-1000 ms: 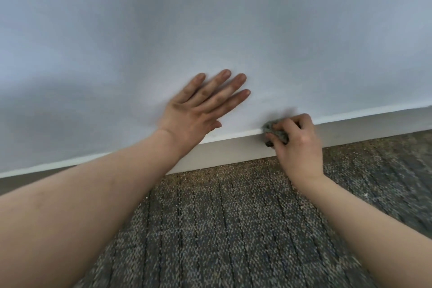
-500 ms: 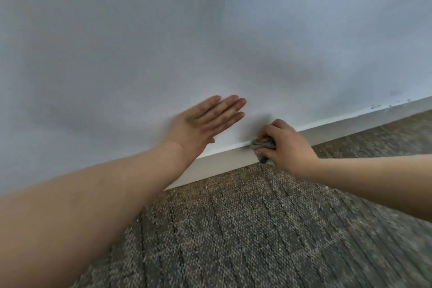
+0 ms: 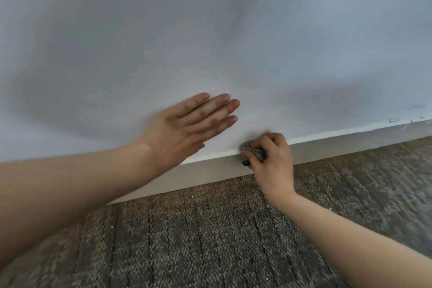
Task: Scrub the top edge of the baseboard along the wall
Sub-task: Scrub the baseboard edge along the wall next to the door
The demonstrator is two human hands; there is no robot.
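Observation:
A white baseboard point(image 3: 350, 145) runs along the foot of a pale grey wall point(image 3: 210, 30), rising toward the right. My right hand point(image 3: 271, 161) is closed around a small grey scrubbing pad point(image 3: 253, 151) and presses it on the baseboard's top edge near the middle of the view. My left hand point(image 3: 187, 126) lies flat against the wall just left of it, fingers straight and close together, holding nothing. Most of the pad is hidden under my fingers.
Dark patterned carpet point(image 3: 210, 236) covers the floor below the baseboard. Small specks and scuff marks point(image 3: 395, 120) sit on the wall just above the baseboard at the far right.
The view has shifted, and my right forearm now comes in from the lower right. My right hand still holds the pad on the top edge; my left hand stays flat on the wall.

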